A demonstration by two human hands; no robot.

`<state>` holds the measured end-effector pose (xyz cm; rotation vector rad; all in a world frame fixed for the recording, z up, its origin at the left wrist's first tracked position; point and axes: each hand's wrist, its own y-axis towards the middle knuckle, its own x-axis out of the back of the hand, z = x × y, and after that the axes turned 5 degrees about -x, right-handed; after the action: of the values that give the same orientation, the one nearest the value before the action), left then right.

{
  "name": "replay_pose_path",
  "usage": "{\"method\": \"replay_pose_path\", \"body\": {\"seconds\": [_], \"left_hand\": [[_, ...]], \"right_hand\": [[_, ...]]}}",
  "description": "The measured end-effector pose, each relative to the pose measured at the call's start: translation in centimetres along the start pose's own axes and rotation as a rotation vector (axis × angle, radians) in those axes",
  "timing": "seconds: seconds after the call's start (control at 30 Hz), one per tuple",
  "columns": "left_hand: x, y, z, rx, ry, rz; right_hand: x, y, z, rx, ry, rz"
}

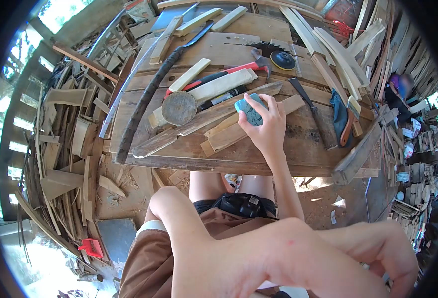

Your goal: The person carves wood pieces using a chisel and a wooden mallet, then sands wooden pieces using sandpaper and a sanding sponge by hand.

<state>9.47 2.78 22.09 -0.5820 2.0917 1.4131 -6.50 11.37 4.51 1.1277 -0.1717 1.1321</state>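
Observation:
My right hand (266,121) is over the front of the wooden table, its thumb and fingers closed around a small blue-green block (253,115) with a rough, dark-speckled face. Wooden strips (226,134) lie just below and left of it. Very near the camera, my left hand (378,248) is bent across the bottom right with its fingers curled; what they may hold is hidden. Close to the block are a black marker (224,97), a round wooden disc (179,108) and a red-and-black-handled hammer (229,72).
On the table (179,154) lie a long-handled blade (154,89), a chisel-like tool (313,111), a paintbrush (349,121), a toothed saw blade (263,48) and a black disc (282,60). Scrap wood (65,164) is heaped left. A person (400,92) is far right.

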Motion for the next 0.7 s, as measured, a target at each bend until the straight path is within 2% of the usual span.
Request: {"method": "replay_pose_path", "body": {"seconds": [0.7], "left_hand": [[0.1,0.03,0.51,0.005,-0.058,-0.014]], "right_hand": [[-0.09,-0.04,-0.12,-0.001,0.019,-0.014]]}}
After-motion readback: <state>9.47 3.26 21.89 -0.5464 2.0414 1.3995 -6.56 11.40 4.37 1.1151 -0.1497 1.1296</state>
